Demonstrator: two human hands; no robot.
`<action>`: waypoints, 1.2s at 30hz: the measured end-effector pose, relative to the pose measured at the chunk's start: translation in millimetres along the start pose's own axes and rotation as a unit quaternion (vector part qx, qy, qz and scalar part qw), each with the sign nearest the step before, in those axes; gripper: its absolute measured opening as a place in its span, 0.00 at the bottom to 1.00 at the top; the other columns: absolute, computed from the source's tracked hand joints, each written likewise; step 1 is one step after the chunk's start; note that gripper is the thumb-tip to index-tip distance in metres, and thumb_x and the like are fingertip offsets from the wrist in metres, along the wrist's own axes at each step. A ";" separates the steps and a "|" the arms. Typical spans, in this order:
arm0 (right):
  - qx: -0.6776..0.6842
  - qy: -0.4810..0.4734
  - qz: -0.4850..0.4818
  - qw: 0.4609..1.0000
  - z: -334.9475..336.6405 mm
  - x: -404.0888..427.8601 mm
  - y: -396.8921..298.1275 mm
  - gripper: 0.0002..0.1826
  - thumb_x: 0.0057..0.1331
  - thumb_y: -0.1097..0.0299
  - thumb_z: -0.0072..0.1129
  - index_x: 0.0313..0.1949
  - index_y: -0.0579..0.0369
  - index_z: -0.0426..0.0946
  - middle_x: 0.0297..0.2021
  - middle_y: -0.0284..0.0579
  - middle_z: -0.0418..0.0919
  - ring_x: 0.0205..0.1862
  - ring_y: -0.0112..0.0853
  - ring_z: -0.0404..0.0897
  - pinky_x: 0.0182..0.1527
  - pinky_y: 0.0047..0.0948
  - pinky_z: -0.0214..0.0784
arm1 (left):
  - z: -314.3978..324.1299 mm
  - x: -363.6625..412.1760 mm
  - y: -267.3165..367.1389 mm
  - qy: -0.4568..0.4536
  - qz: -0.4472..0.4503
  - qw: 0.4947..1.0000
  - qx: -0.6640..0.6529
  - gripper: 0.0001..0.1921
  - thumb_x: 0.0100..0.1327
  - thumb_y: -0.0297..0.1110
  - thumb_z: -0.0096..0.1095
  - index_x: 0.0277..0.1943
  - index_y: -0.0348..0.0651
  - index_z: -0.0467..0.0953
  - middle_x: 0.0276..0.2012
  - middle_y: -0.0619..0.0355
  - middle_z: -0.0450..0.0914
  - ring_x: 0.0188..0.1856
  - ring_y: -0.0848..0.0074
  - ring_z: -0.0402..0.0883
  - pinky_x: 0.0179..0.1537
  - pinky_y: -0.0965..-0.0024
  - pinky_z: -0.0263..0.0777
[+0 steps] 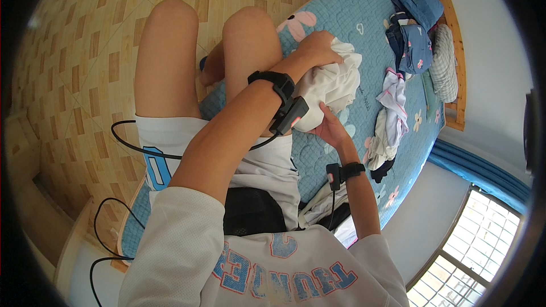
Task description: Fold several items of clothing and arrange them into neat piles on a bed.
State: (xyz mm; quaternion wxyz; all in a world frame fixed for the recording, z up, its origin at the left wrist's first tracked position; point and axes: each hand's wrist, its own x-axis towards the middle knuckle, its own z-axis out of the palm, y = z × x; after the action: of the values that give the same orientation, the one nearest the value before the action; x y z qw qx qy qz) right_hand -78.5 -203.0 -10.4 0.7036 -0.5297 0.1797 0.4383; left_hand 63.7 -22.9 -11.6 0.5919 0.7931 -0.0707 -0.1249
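A crumpled off-white cloth garment [335,83] is bunched above the blue quilted bed cover, beside my bent knee. My left hand [319,49] reaches across and grips its far edge, fingers tucked into the folds. At the near edge, my right hand [330,128] holds the cloth, thumb on top and the other fingers partly hidden beneath. The garment's exact kind cannot be told. Each of my wrists wears a black strap with a small device: the left wrist device [290,115] partly covers the view of the cloth, and the right wrist device [335,177] trails a cable.
On the bed cover [341,17] lie a white garment with pink trim [393,98], a cream garment [381,140] and a black item [382,171]. Folded denim [416,2] is piled near a wooden headboard [454,51]. More clothes [322,204] lie by my right hip. Black cables [145,147] loop on my left.
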 end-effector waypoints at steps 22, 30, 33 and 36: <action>0.010 0.004 -0.003 1.000 -2.8 0.8 2.8 0.31 0.71 0.46 0.38 0.63 0.56 0.56 0.57 0.46 0.70 0.56 0.36 0.73 0.56 0.39 0.68 | 2.4 2.8 -2.5 -0.008 0.003 1.000 0.010 0.28 0.37 0.47 0.71 0.39 0.33 0.79 0.40 0.42 0.80 0.43 0.57 0.80 0.44 0.63 0.73; 0.017 0.003 -0.016 1.000 -0.3 -0.4 3.4 0.30 0.71 0.47 0.37 0.63 0.57 0.57 0.57 0.47 0.70 0.55 0.36 0.74 0.55 0.39 0.69 | 0.4 1.4 -1.2 -0.010 0.002 1.000 0.016 0.29 0.37 0.48 0.71 0.41 0.34 0.79 0.40 0.43 0.81 0.43 0.57 0.80 0.44 0.63 0.73; 0.016 0.005 -0.018 1.000 -0.1 -0.1 3.4 0.30 0.72 0.47 0.36 0.63 0.57 0.57 0.56 0.47 0.71 0.55 0.36 0.74 0.55 0.39 0.69 | 1.2 0.4 -1.4 -0.011 0.001 1.000 0.014 0.28 0.37 0.47 0.71 0.40 0.35 0.80 0.39 0.43 0.81 0.42 0.58 0.81 0.43 0.63 0.73; 0.014 0.004 -0.018 1.000 -2.1 0.7 4.5 0.30 0.72 0.46 0.36 0.63 0.57 0.57 0.56 0.47 0.71 0.55 0.36 0.74 0.55 0.39 0.69 | 0.6 0.0 -0.5 -0.006 -0.001 1.000 0.013 0.27 0.37 0.47 0.71 0.39 0.36 0.80 0.38 0.44 0.82 0.41 0.59 0.81 0.43 0.64 0.73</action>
State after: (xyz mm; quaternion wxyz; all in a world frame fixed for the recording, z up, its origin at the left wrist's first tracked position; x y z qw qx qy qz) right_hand -81.3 -204.3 -14.3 0.7180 -0.5245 0.1796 0.4209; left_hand 63.5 -23.3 -12.2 0.5810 0.8002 -0.0750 -0.1289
